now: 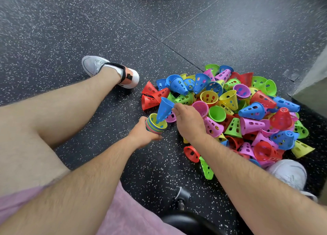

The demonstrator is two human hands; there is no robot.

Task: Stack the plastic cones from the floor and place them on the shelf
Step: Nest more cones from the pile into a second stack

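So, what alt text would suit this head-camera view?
A person's right hand holds a blue cone tip-down into the stack of cones gripped by the left hand, beside a big pile of colourful cones on a dark speckled floor.

Black rubber floor [53,31] flecked with white, tile seams crossing the upper middle. A white sneaker [109,71] with an orange heel patch sits left of centre, a second white sneaker [288,173] at lower right. At bottom centre, a chair caster [182,196] shows above a black seat edge [191,224], beside pink shorts [134,217].
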